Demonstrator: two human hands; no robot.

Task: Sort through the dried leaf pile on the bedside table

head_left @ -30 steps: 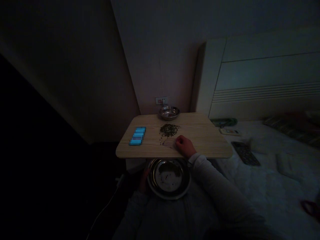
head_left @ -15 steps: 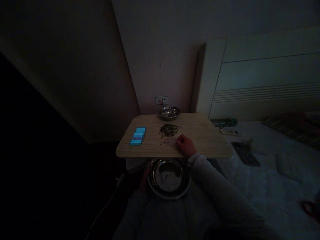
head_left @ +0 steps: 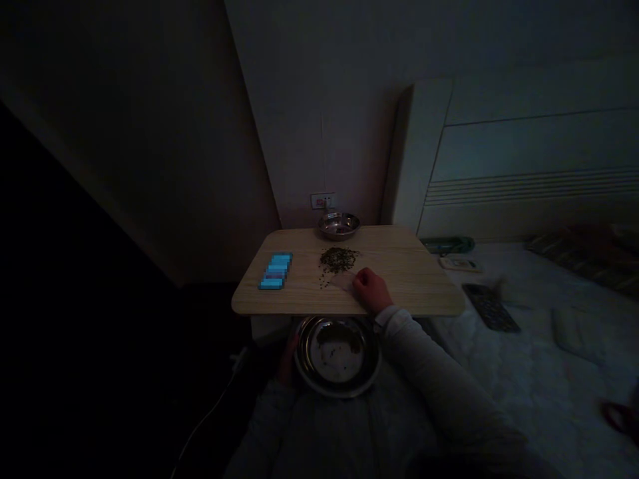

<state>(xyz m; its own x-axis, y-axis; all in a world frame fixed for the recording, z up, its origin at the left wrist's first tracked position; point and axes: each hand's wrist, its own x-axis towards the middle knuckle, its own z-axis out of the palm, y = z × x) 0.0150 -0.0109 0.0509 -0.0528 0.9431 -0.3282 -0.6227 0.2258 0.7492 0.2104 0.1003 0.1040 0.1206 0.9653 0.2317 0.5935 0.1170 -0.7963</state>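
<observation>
My right hand [head_left: 370,291] rests low over the small wooden table [head_left: 422,283], its fingers closed on a thin, see-through piece like a plastic sheet or card [head_left: 342,281]. That piece lies at the near side of a pile of small dark grains [head_left: 338,258], with a few grains scattered to its left. Below the table's front edge, my left hand [head_left: 287,361] grips the left rim of a wide steel basin [head_left: 370,372]. A few dark bits lie in the basin. Its far rim is partly hidden under the tabletop, and the left fingers are dim.
A shallow steel bowl [head_left: 339,234] stands at the table's back edge, below a wall socket [head_left: 323,200]. A lit phone [head_left: 275,271] lies on the left of the table. On the right is a bed [head_left: 529,372] with several things on it. A white cable [head_left: 212,409] hangs at lower left.
Little differs. My right hand and the clear piece have shifted very slightly to the right; the left hand still holds the basin in place.
</observation>
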